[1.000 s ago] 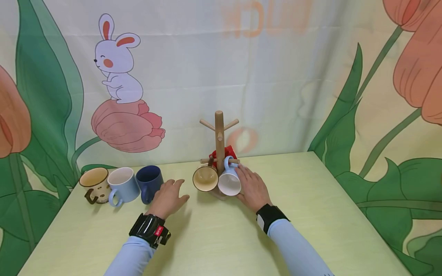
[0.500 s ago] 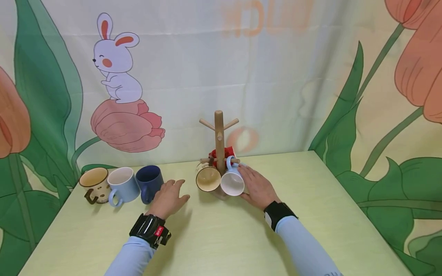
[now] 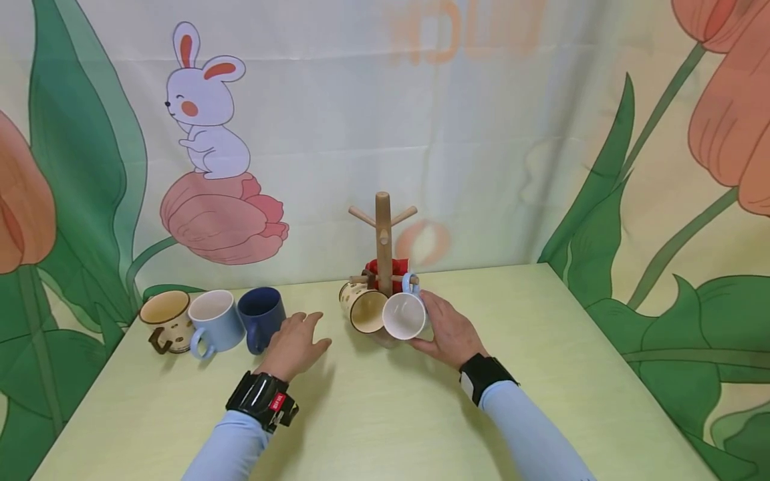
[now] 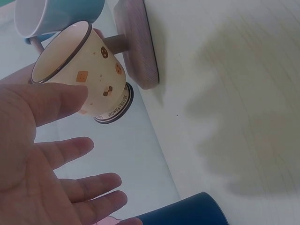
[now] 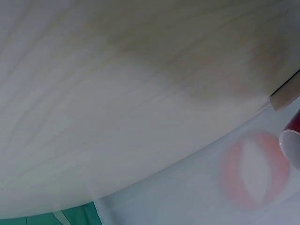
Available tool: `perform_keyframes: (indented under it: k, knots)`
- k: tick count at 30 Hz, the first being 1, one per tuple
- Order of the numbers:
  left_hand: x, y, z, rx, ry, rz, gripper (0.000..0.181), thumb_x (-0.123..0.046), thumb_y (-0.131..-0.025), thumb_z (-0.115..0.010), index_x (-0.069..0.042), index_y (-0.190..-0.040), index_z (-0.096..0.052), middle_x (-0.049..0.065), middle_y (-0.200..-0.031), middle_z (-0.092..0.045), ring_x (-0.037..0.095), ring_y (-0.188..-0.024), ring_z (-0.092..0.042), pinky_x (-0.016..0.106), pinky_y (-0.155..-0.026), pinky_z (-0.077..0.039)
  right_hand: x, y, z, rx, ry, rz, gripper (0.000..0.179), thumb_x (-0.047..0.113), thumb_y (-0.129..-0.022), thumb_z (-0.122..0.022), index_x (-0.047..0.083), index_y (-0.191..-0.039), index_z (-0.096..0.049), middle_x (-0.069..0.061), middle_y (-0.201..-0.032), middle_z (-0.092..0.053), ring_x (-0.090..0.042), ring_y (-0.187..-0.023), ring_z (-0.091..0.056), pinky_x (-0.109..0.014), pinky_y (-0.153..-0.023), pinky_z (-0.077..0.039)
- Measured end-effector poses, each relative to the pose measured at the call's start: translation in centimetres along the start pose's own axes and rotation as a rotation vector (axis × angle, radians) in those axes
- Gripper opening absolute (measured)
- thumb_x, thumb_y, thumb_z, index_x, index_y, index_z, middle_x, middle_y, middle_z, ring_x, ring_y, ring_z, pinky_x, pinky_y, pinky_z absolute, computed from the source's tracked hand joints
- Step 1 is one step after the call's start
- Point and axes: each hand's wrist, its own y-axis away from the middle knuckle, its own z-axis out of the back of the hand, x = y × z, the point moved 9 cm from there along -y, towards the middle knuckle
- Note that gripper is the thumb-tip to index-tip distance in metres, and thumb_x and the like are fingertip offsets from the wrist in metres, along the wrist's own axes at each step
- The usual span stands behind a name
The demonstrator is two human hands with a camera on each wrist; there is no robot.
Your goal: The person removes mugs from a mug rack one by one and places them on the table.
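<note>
The light blue mug hangs mouth-forward at the mug rack, which stands near the middle of the counter's back edge, and its handle sits around the outer end of a lower peg. With so little peg beyond the loop, a tug outward could well slip it off and drop it. The right hand cups the mug's right side, thumb low, fingers behind; how firmly, I cannot tell, and a loose hold would likely let it swing. Its rim meets or nearly meets that of the spotted mug, so a leftward push may knock the two or rock the rack. The left hand is spread and holds nothing, just beside the navy mug towards the back left corner; a careless sweep could shove that one.
</note>
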Motion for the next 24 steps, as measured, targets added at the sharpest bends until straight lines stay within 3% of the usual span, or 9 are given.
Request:
perform_keyframes:
  k: [6, 10, 16, 24]
  knots:
    - [0.1, 0.0, -0.1, 0.002, 0.003, 0.004, 0.057, -0.027, -0.093, -0.067, 0.000, -0.139, -0.051, 0.031, -0.136, -0.049, 0.047, -0.126, -0.045, 0.064, -0.099, -0.037, 0.0, 0.2, 0.3, -0.078, -0.087, -0.036, 0.099, 0.035, -0.067, -0.093, 0.001, -0.143, -0.039, -0.018, -0.131, -0.056, -0.032, -0.116, -0.058, -0.048, -0.091, -0.053]
    - [0.1, 0.0, -0.2, 0.008, 0.005, 0.009, 0.057, -0.028, -0.093, -0.067, 0.000, -0.140, -0.051, 0.030, -0.136, -0.049, 0.047, -0.126, -0.045, 0.064, -0.099, -0.037, 0.1, 0.2, 0.7, -0.119, -0.150, -0.103, 0.091, 0.036, -0.070, -0.090, 0.001, -0.139, -0.043, -0.017, -0.128, -0.058, -0.032, -0.113, -0.058, -0.047, -0.091, -0.053]
    - [0.0, 0.2, 0.0, 0.004, 0.017, 0.005, 0.056, -0.027, -0.093, -0.067, 0.000, -0.140, -0.051, 0.031, -0.136, -0.049, 0.047, -0.126, -0.044, 0.064, -0.099, -0.037, 0.0, 0.5, 1.7, -0.206, -0.303, -0.282, 0.083, 0.033, -0.074, -0.088, 0.000, -0.137, -0.045, -0.018, -0.125, -0.058, -0.032, -0.110, -0.060, -0.047, -0.090, -0.052]
    - [0.2, 0.4, 0.1, 0.010, 0.023, 0.008, 0.056, -0.027, -0.094, -0.066, 0.001, -0.140, -0.051, 0.030, -0.136, -0.048, 0.047, -0.127, -0.044, 0.064, -0.100, -0.037, -0.9, 2.2, 2.5, -0.366, -0.588, -0.549, 0.076, 0.030, -0.082, -0.082, 0.001, -0.140, -0.045, -0.019, -0.129, -0.058, -0.034, -0.114, -0.058, -0.052, -0.084, -0.053]
